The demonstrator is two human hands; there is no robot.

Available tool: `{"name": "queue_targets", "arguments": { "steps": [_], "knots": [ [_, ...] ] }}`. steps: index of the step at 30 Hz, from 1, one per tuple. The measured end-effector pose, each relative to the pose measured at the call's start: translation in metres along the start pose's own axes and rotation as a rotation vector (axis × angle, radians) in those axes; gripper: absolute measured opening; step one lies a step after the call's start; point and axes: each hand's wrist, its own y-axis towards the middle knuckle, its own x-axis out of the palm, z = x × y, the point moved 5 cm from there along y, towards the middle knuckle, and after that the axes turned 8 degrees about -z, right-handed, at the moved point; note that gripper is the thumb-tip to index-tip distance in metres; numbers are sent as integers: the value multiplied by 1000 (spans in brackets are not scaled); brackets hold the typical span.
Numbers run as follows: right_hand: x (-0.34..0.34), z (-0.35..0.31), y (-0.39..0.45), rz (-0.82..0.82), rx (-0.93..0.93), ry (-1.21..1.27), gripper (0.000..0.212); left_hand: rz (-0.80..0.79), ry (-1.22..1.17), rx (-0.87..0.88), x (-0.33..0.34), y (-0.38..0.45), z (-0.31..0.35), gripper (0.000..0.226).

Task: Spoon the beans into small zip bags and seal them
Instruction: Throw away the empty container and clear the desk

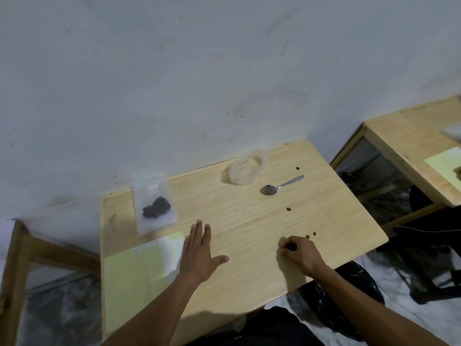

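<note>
- Step in hand, by the look of it: gathering stray beans [288, 209] off the table [249, 221], spooning paused.
- Right hand [299, 253] curled, fingers pinched at something dark, likely a bean; left hand [199, 253] flat, spread, empty.
- Filled zip bag [154, 203] at the far left, long axis toward the wall; seal unclear.
- Spoon [280, 186] idle, bowl lower-left, handle upper-right.
- Next: dropping picked beans into the open bag [245, 171] beside the spoon.

Scuffed pale wall [174, 83] behind two light wooden tables [249, 221].
</note>
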Motion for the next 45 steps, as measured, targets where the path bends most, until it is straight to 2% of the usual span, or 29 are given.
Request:
{"name": "queue_targets", "arguments": {
  "steps": [4,7,12,15,17,19,22,24,26,29,33,36,45],
  "knots": [
    [10,2,-3,31,7,-89,9,1,2,13,1,0,-1,110],
    [15,6,-5,66,60,-25,11,9,2,22,1,0,-2,110],
    [18,24,-20,206,221,615,13,18,-2,37,2,2,-4,110],
    [11,34,-31,268,271,835,21,39,16,45,4,3,-5,109],
    [-1,41,-36,277,256,896,17,53,22,49,6,4,-7,109],
    [-15,49,-37,283,226,849,9,70,22,53,6,5,-8,110],
    [-42,59,-30,279,150,650,5,91,-36,43,5,5,-7,108],
    [-56,65,-21,247,121,507,4,136,-106,26,4,3,-3,97],
    [-67,70,-12,227,114,391,14,223,-187,5,0,2,5,82],
    [-79,63,-1,200,76,267,27,302,-244,-28,-1,5,24,75],
    [-71,51,15,118,35,165,34,318,-229,-61,11,10,54,72],
    [-49,45,27,100,-26,-7,7,307,-208,-88,20,15,72,69],
    [-36,36,28,51,-181,-210,19,277,-211,-171,25,19,81,67]
  ]
}}
